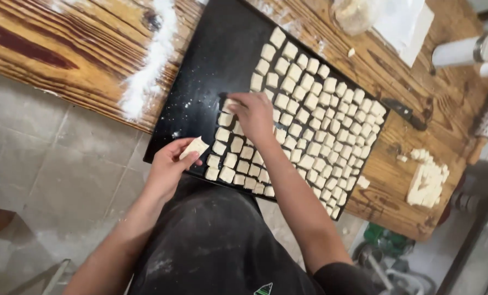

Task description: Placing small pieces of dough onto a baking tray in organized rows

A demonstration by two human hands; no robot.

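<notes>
Here, near the middle of the frame, a small pale dough square [227, 105] sits at the upper end of an unfinished row on a black baking tray [216, 54], and the person's right hand [253, 114] closes its fingertips on it, apparently to seat it in line with its neighbours. The tray already carries many such dough squares [315, 114], packed in close rows that fill its right part, while the upper left part is bare and dusted with flour; the tight spacing probably serves to fit as many as possible. Lower left of centre, the left hand [170, 166] is half curled around a larger dough piece [194, 147], pinched between thumb and fingers just off the tray's edge, likely kept ready as a supply. The tray lies slantwise on a wooden table [63, 43], where a streak of flour [148, 65] runs across the upper left. At the right of the frame, a stack of cut dough [427, 183] rests on the wood, with a dark knife [408, 113] between it and the tray.
</notes>
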